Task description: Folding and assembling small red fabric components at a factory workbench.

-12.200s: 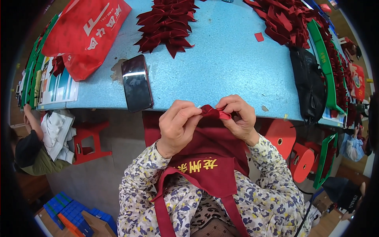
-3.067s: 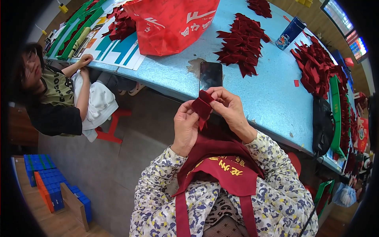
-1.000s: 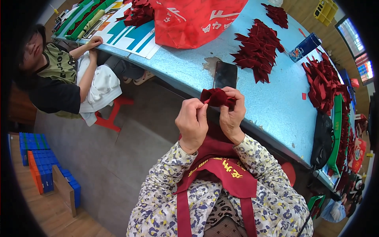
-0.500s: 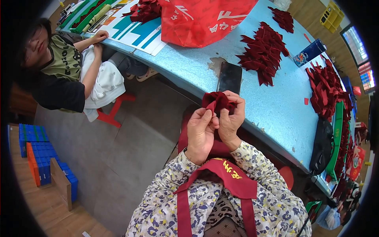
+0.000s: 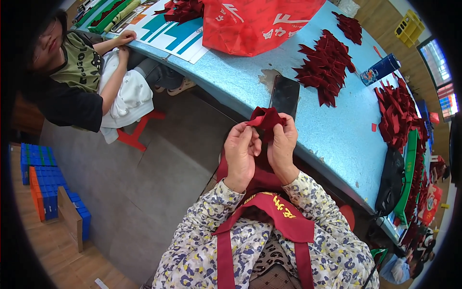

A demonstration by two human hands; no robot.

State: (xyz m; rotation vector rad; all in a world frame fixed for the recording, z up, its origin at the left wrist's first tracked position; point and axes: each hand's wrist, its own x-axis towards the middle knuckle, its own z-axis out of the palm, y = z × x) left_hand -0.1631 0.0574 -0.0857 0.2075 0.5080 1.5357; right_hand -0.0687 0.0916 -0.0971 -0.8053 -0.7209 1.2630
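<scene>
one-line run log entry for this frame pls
left hand: pinching red cloth piece | right hand: pinching same piece | phone on blue table ahead

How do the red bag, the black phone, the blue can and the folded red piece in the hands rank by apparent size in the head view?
1. red bag
2. black phone
3. folded red piece and blue can: look alike, and the piece is nearer the camera, so unranked.

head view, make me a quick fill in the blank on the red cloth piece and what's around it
1. Both hands, left hand and right hand, pinch one dark red cloth piece just in front of the ____ table.
2. The black phone lies flat on the ____.
3. The big bag on the table is ____.

Missing words: blue; table; red
</scene>
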